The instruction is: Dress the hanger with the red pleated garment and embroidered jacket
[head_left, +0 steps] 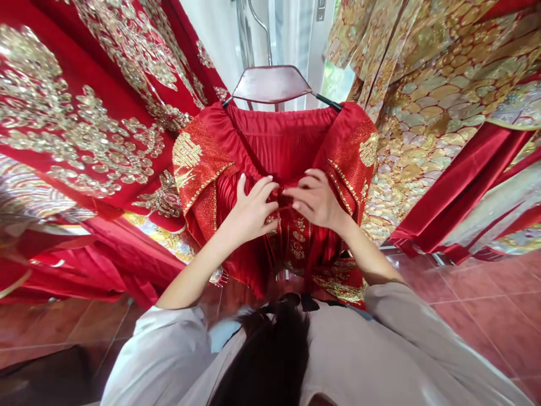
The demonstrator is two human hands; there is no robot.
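Observation:
A red garment [279, 141] with gold embroidery hangs in front of me on a dark wooden hanger [271, 84]. Both my hands meet at its front, about mid-height. My left hand [252, 210] has its fingers curled and pinched on a small red fastening or tie [279, 198] at the garment's centre. My right hand [315, 198] pinches the same spot from the other side, fingertips nearly touching the left ones. What exactly the fingertips grip is too small to make out beyond red fabric.
More red and gold embroidered robes hang close by on the left [84, 129] and on the right [443, 101]. A red tiled floor [477, 293] shows below on the right. A bright window [291, 34] lies behind the hanger.

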